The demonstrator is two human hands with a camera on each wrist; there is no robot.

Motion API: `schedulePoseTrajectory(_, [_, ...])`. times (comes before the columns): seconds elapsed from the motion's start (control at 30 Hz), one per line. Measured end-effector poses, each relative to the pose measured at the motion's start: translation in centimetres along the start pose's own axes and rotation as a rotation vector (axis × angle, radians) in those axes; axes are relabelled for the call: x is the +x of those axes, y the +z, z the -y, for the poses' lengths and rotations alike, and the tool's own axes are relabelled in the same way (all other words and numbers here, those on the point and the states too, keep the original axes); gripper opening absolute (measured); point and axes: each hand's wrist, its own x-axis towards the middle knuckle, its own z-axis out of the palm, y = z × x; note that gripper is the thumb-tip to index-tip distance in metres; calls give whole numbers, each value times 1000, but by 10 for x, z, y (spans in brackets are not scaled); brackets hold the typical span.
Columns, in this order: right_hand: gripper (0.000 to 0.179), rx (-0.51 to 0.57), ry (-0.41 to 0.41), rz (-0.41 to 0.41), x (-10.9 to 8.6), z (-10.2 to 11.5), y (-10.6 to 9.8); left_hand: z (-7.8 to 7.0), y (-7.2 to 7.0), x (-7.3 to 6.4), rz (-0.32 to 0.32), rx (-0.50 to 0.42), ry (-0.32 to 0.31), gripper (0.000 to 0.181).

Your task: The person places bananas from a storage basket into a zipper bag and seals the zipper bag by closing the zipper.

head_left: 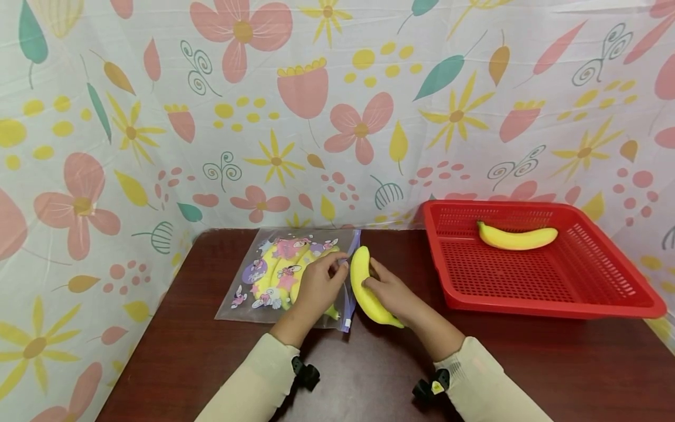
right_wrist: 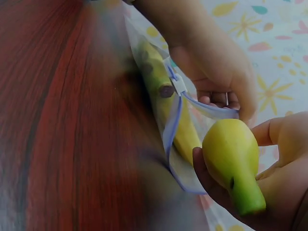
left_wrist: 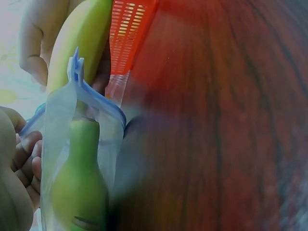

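Observation:
A clear zip bag [head_left: 245,305] printed with cartoon figures lies on the table with several bananas inside. Its purple zip edge [right_wrist: 173,130] gapes apart in the right wrist view. My left hand [head_left: 318,285] reaches over the bag and pinches the upper lip of that edge between thumb and curled fingers. In my right hand [head_left: 392,293] is a yellow banana [head_left: 364,287], gripped with the thumb on one side and fingers on the other. Its green stem [right_wrist: 250,197] points back toward my wrist, while the far end is right at the bag's mouth.
To the right stands a red plastic basket [head_left: 450,302] with perforated sides and one banana [head_left: 519,238] lying in it. The dark wooden table [head_left: 184,363] meets a flower-printed cloth [head_left: 337,176] at the back and left.

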Motion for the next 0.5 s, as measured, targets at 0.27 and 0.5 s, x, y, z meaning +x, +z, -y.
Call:
schedulePoseTrajectory(0.27, [70,128,-54,127,9,-2,7,0,0,0,6,-1,-6,26])
schedulePoseTrajectory(0.5, [68,180,-30,120,17,-7,14,1,0,0,5,7,-5,25])
